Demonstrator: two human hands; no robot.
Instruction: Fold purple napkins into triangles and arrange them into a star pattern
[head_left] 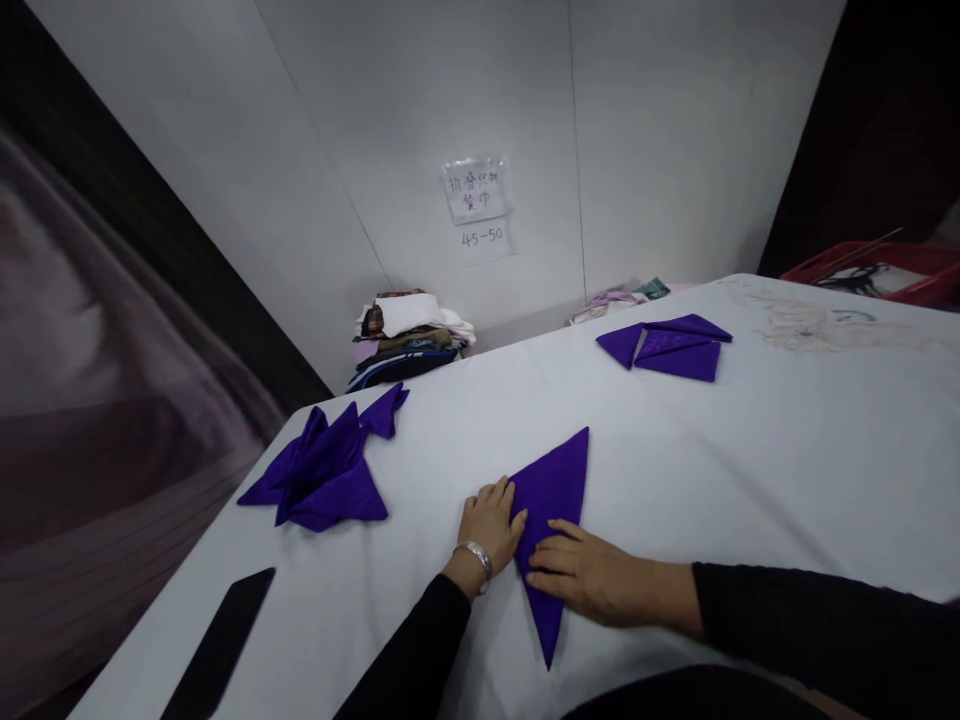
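A purple cloth napkin [556, 482], folded into a long triangle, lies flat on the white table in front of me. My left hand [491, 524] rests at its left edge, fingers stretched out and touching the cloth. From the right, my right hand [592, 572] lies with extended fingers across the napkin's lower middle. A silver bracelet [475, 562] circles my left wrist. Neither hand grips the cloth; both press on it from above.
Folded purple cloths [330, 475] stand in a pointed shape at the left. Other folded purple pieces [679, 348] lie at the back right. A dark flat object [221, 640] is at the left edge. Stacked clothes [409, 335] and a red basket [919, 272] are beyond the table [787, 470].
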